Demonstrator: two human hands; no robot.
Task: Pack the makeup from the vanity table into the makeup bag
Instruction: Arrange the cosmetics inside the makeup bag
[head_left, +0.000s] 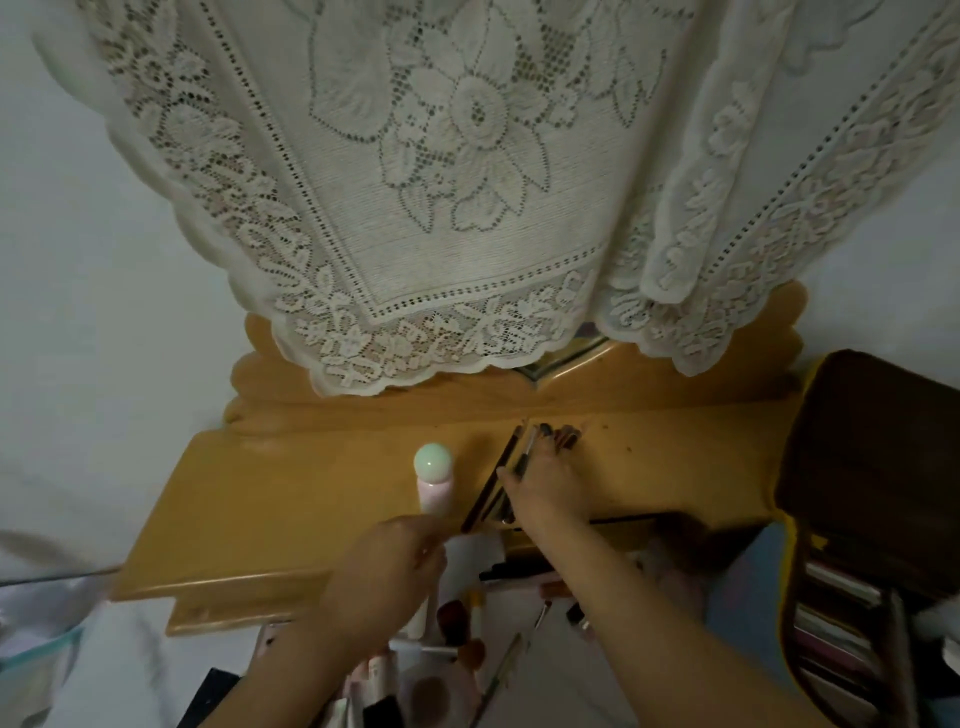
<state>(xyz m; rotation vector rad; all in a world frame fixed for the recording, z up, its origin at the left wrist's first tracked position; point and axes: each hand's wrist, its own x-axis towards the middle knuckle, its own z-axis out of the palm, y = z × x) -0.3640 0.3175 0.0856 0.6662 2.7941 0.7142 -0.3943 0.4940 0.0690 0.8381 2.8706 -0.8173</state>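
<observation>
1. Right hand (545, 480) is on the vanity table (291, 499), fingers curled over a bundle of makeup brushes (511, 470) near the back middle of the tabletop.
2. Brushes' long axis runs front-to-back, tilted a bit: lower ends point toward the front edge and slightly left, upper ends toward the carved back panel. Dark tips (558, 434) stick out past the fingertips on the far side.
3. One long dark-handled brush (493, 478) lies just left of the hand, same orientation, roughly parallel to the bundle; can't tell if the thumb touches it.
4. Pink bottle with pale green round cap (434, 475) stands upright on the table, left of the brushes, near but apart from them.
5. Left hand (395, 566) is at the front edge, just below the bottle. Fingers loosely bent; blurred, so can't tell whether it holds anything.
6. Below the table edge between the forearms: open makeup bag (519, 649), white interior, with brushes, tubes and a sponge already in it.
7. Lace cloth (441, 182) hangs over the mirror behind. Dark brown organizer (872, 483) stands at the right end.
</observation>
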